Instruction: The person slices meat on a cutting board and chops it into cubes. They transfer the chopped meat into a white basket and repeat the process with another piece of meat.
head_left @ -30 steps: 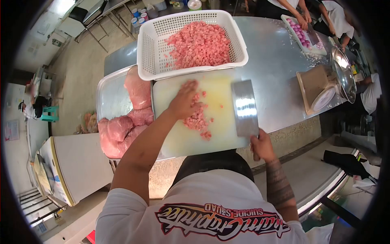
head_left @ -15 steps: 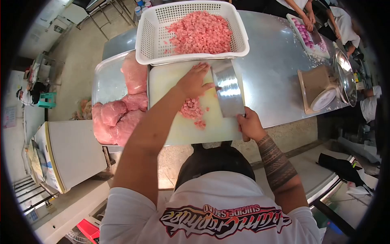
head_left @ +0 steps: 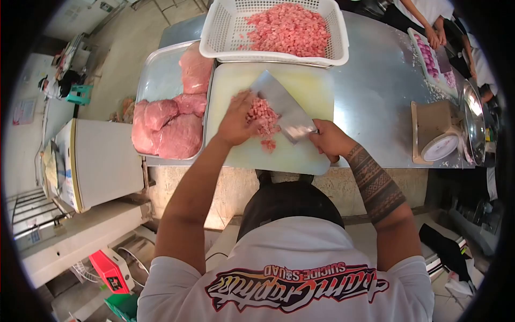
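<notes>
My right hand (head_left: 333, 140) is closed round the handle of a broad-bladed cleaver (head_left: 289, 115). Its blade lies slanted over the white cutting board (head_left: 311, 88), with one edge along the right side of a small heap of diced meat (head_left: 263, 114). On the heap's left side is my left hand (head_left: 237, 119), its fingers stretched out and touching the pieces. A few bits of meat (head_left: 268, 145) lie apart, nearer to me on the board.
A white perforated basket (head_left: 225, 51) with diced meat (head_left: 292, 32) stands behind the board. At left, a metal tray (head_left: 155, 67) holds large meat pieces (head_left: 179, 131). A scale (head_left: 437, 134) stands at right; beyond it, a person's hands (head_left: 435, 35) work over onions (head_left: 427, 58).
My left hand has come back from the board's far edge to the heap's left side. The cleaver has turned and moved left against the meat. The whole view has shifted.
</notes>
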Demonstrator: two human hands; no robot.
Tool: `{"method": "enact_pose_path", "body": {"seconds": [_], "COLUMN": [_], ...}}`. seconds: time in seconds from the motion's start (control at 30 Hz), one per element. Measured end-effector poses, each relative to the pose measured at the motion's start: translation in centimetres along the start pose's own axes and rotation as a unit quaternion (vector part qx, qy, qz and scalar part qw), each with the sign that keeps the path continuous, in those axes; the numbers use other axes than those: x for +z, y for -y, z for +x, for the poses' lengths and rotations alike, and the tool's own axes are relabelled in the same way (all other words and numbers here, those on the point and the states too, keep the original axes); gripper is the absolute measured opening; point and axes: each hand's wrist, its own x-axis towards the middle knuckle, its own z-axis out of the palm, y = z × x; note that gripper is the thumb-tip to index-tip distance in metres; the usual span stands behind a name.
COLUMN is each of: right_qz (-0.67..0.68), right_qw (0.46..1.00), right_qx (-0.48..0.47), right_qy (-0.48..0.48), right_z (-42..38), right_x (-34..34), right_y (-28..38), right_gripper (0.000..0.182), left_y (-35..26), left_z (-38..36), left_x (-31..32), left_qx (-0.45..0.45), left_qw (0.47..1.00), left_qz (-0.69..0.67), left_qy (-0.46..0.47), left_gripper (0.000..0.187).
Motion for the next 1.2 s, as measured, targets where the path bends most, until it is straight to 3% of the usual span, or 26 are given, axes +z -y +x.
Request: {"method": "enact_pose_path", "body": {"seconds": [0.17,0.3,0.37,0.4,0.47,0.73,0.87,0.93,1.0,1.03,1.13,1.2], "right_qz": [-0.002,0.02,0.042,0.045,0.0,0.056,0.135,0.186,0.147,0.15,0.105,0.091], "right_qw": [0.999,0.999,0.997,0.999,0.994,0.987,0.971,0.972,0.953,0.955,0.957,0.953], "right_qx": [-0.021,-0.028,-0.066,-0.017,-0.094,-0.139,-0.17,-0.119,-0.207,-0.195,-0.198,-0.189], "right_qy": [0.043,0.025,-0.01,-0.006,-0.061,-0.063,-0.101,-0.085,-0.168,-0.168,-0.184,-0.219], "right_z": [0.1,-1.5,0.0,-1.4,-0.7,1.2,0.5,-2.0,-1.4,-1.4,-2.0,-1.3], "right_x": [0.4,3.7,7.0,7.3,9.5,13.3,12.2,8.2,5.2,3.1,-4.3,-6.8], "right_y": [-0.6,-1.0,-3.7,-1.3,-2.0,-1.3,0.3,4.7,6.8,8.6,13.0,12.4], "right_gripper": [0.033,0.031,0.03,0.03,0.031,0.029,0.027,0.026,0.028,0.028,0.029,0.025], "left_y": [-7.3,-11.8,-12.2,-12.0,-11.7,-9.1,-9.7,-11.6,-12.1,-12.0,-11.2,-11.2], "left_z": [-3.0,-4.8,-4.7,-4.6,-4.5,-3.7,-1.2,2.2,6.6,9.1,17.8,22.8], "left_x": [2.4,4.1,4.8,5.2,5.2,5.3,2.0,-1.7,-4.2,-5.0,-5.9,-6.3], "left_qx": [-0.051,-0.118,-0.149,-0.164,-0.182,-0.171,-0.084,-0.005,0.067,0.102,0.124,0.124], "left_qw": [0.995,0.981,0.974,0.97,0.966,0.951,0.966,0.968,0.959,0.953,0.928,0.919], "left_qz": [-0.005,0.05,0.063,0.057,0.042,-0.015,-0.032,-0.035,-0.021,-0.015,-0.018,0.008], "left_qy": [-0.091,-0.143,-0.161,-0.168,-0.18,-0.258,-0.24,-0.248,-0.274,-0.287,-0.35,-0.375], "left_gripper": [0.104,0.113,0.106,0.102,0.095,0.084,0.087,0.089,0.09,0.091,0.08,0.074]}}
